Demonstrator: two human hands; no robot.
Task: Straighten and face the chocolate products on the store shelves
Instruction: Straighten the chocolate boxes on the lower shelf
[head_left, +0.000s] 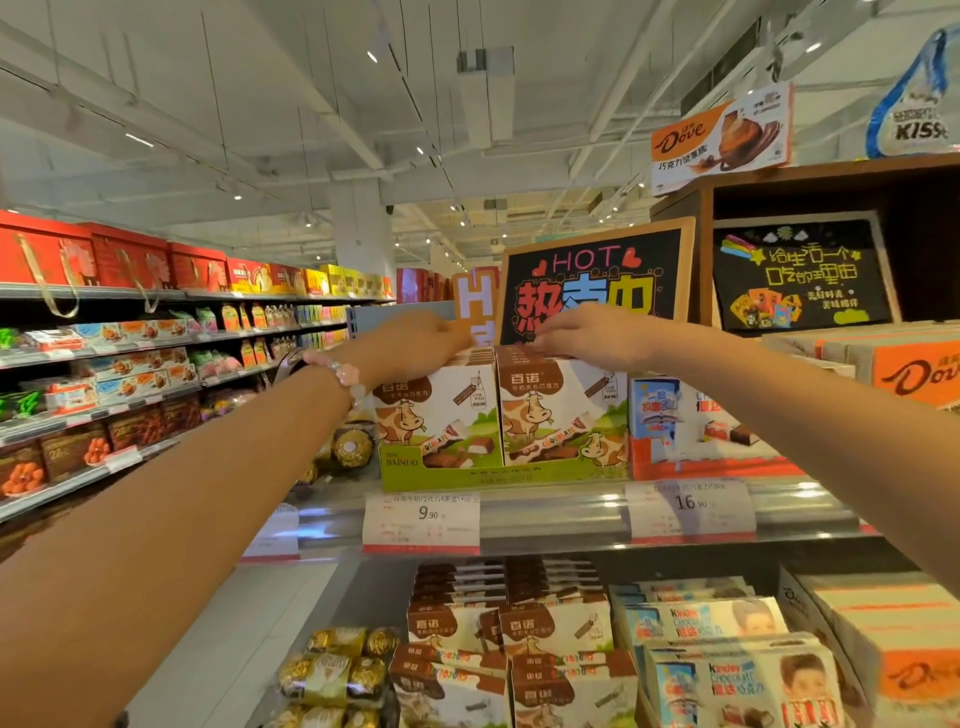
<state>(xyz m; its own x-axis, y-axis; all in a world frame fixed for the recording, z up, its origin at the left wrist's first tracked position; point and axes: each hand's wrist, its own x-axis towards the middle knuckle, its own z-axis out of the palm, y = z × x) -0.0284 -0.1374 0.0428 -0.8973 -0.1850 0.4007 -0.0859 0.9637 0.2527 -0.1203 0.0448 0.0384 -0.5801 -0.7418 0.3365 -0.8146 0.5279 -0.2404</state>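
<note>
Chocolate boxes (498, 410) upright at shelf edge (550, 514); left hand (415, 345), right hand (587, 338) grip tops.

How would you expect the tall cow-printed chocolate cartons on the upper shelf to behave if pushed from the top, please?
The brown-and-white cow-printed cardboard cartons look stiff, so they should slide as a block. They stand tall and narrow in the green display tray, so a high push may tip them. Both the left hand and right hand rest on top.
</note>
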